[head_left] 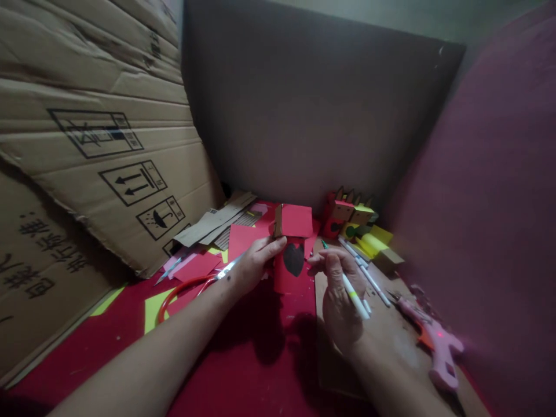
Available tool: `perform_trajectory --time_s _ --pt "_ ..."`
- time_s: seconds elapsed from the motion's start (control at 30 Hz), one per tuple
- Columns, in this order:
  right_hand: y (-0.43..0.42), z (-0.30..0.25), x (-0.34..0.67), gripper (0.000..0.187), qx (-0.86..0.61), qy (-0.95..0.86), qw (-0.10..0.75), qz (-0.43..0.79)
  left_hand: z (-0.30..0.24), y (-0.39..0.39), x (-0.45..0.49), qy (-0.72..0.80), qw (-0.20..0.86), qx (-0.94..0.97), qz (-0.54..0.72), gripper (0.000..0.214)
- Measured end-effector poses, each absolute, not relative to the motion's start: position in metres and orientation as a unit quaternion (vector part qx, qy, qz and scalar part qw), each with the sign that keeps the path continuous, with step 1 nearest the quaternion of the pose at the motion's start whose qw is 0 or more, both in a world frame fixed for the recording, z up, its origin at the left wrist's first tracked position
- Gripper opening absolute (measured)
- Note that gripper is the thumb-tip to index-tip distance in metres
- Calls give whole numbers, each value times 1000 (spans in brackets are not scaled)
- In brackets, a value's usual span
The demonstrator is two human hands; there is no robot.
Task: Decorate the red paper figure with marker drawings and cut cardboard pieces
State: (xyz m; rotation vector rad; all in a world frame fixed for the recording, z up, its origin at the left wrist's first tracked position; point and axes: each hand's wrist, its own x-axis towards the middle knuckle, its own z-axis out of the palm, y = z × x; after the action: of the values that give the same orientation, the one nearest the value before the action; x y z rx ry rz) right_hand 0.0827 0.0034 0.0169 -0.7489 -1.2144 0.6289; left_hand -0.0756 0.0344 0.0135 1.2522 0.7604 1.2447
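My left hand [256, 260] is closed around the left side of a red paper figure [284, 281], its thumb at the front just below the box-shaped top. That top has a red face [296, 220] and a brown cardboard side. A black heart [294, 259] is on the figure's front. To the right, my right hand [341, 289] grips a white marker [357, 298] with a yellow band, its back end pointing toward me. The fingertips are close to the heart's right side; whether they touch the figure I cannot tell.
Orange-handled scissors [185, 286], red and yellow paper and cardboard strips [217, 223] lie left. At back right stand red and yellow paper figures [341, 214]. Several markers [376, 284] and a pink glue gun [438, 344] rest on a cardboard sheet [391, 353]. Tall cardboard [108, 81] walls the left.
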Motion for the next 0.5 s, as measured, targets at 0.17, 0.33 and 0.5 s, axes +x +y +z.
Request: perform_trajectory --time_s 0.17,0.33,0.5 --pt "7 12 85 16 -372 -552 693 277 17 31 -73 255 617 518 536 39" --pt "5 9 84 10 -353 -558 689 299 16 31 -73 219 656 493 527 38" --pt "2 10 83 9 -344 -577 679 296 16 30 -74 215 662 498 517 40"
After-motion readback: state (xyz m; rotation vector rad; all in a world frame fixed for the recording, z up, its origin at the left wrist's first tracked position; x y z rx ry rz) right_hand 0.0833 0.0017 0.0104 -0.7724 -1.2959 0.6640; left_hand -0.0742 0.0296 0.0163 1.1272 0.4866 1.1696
